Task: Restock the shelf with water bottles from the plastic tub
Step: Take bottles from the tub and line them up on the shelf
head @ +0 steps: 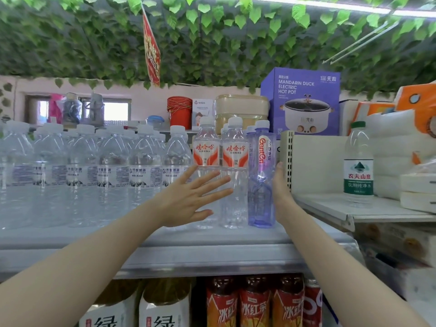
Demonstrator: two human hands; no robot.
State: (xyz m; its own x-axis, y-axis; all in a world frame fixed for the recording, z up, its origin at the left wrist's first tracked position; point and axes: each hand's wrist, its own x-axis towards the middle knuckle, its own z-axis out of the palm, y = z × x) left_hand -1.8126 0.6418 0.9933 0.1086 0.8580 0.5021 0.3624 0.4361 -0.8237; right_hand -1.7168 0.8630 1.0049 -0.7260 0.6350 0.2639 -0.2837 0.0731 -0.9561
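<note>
Clear bottles (pixel 113 175) stand upright in rows along the left of the shelf (pixel 212 256). My left hand (pixel 188 197) is released, its fingers (pixel 212 180) straight and spread in front of the lower halves of two red-label bottles (pixel 206 156). I cannot tell whether the tips touch them. Just beside the second of those, the purple bottle (pixel 262 180) stands upright near the shelf's front edge. My right hand (pixel 280 185) lies against that bottle's right side, between it and the cream divider (pixel 286 159). I see this hand edge-on, so I cannot tell whether it wraps the bottle or only presses it. Past the divider, a green-label bottle (pixel 358 166) stands alone on the side shelf (pixel 330 206), well apart from both hands.
</note>
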